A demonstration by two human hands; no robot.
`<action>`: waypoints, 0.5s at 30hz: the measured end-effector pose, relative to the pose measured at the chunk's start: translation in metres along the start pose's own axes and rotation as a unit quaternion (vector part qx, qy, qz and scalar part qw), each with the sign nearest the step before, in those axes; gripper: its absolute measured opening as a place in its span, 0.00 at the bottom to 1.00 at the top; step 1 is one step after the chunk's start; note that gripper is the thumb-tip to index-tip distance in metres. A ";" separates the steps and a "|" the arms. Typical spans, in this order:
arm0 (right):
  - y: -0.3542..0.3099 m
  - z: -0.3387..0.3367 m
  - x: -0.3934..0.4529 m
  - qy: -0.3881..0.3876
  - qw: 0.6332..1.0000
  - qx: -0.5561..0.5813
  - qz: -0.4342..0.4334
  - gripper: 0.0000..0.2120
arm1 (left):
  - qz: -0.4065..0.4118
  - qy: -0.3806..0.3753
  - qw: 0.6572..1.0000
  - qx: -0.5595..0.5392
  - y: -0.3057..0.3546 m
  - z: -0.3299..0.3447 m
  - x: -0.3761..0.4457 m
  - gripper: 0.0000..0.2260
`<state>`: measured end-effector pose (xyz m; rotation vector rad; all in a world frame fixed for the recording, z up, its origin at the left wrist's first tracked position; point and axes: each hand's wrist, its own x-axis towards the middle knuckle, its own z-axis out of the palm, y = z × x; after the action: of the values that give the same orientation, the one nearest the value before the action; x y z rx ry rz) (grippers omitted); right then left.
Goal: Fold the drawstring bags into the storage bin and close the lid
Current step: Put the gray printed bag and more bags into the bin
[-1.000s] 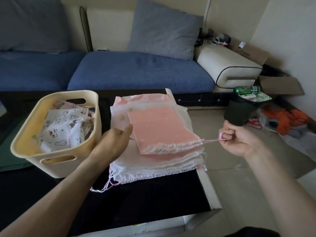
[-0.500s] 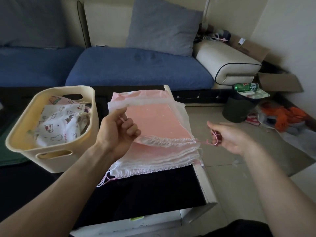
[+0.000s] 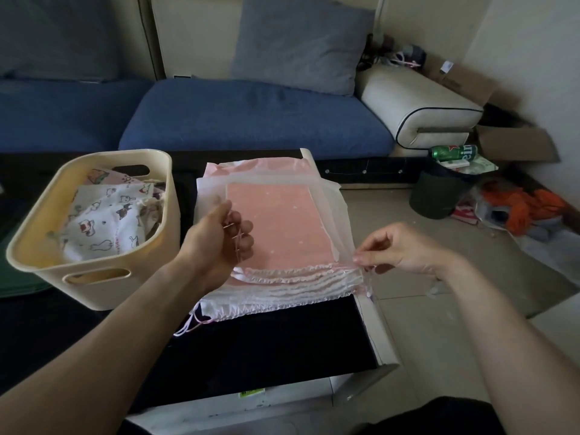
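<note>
- Head view looks down on a dark surface (image 3: pixel 282 346) with a stack of pink and white drawstring bags (image 3: pixel 276 246) lying flat near its right edge, gathered tops toward the person.
- Left hand (image 3: pixel 216 243) hovers over the stack's left side, palm turned up, its grip closed on a thin pink cord (image 3: pixel 237 243) that runs between thumb and curled fingers.
- Right hand (image 3: pixel 398 249) sits at the stack's near right corner, fingertips pinching the ruffled edge of the top bag where the cords come out.
- More pink cords (image 3: pixel 188 328) trail loose from the stack's near left corner onto the dark surface.
- Cream storage bin (image 3: pixel 94 277) stands just beside the stack on the left, open on top, with handle slots in its walls.
- Inside the bin lie white bags printed with cartoon animals (image 3: pixel 103 224), crumpled rather than flat.
- Behind the surface runs a blue sofa (image 3: pixel 251 117) with a grey cushion (image 3: pixel 301 42) leaning on its back and a cream armrest (image 3: pixel 417 105) at its right end.
- On the floor to the right, well apart from the stack, stands a dark waste bin (image 3: pixel 439 193) with a green can (image 3: pixel 455 152) on top.
- Orange cloth (image 3: pixel 527 208) and cardboard boxes (image 3: pixel 514 142) clutter the floor by the wall beyond it.
- Nothing lies between the stack and the storage bin's open top.
</note>
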<state>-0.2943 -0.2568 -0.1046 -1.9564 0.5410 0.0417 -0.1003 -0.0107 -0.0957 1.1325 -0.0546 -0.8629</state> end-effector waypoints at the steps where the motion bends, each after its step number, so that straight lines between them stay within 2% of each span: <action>1: -0.001 -0.001 -0.001 -0.014 1.000 -0.014 -0.006 0.13 | -0.006 0.006 1.000 0.021 -0.002 0.000 0.001 0.18; 4: 0.000 -0.003 -0.002 -0.063 0.997 -0.047 0.001 0.17 | -0.014 0.030 0.998 0.046 -0.004 -0.003 0.002 0.17; 7: 0.003 -0.006 -0.003 -0.064 0.997 -0.043 0.014 0.14 | -0.007 0.050 0.999 0.018 -0.001 -0.007 0.004 0.17; 9: 0.007 -0.009 -0.004 -0.017 1.000 -0.018 0.007 0.10 | 0.009 0.065 0.998 -0.022 0.003 -0.011 0.005 0.17; 11: 0.010 -0.012 -0.005 0.064 0.998 0.022 -0.014 0.05 | 0.027 0.072 0.995 -0.065 0.006 -0.015 0.005 0.16; 13: 0.012 -0.016 -0.005 0.150 0.982 0.107 -0.033 0.05 | 0.042 0.063 0.991 -0.108 0.009 -0.017 0.004 0.17; 15: 0.014 -0.018 -0.007 0.190 0.959 0.209 -0.036 0.07 | 0.056 0.058 0.986 -0.145 0.012 -0.016 0.003 0.17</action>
<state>-0.3097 -0.2747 -0.1070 -1.5683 0.6656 -0.4688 -0.0846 0.0018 -0.0946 0.8957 0.1010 -0.6788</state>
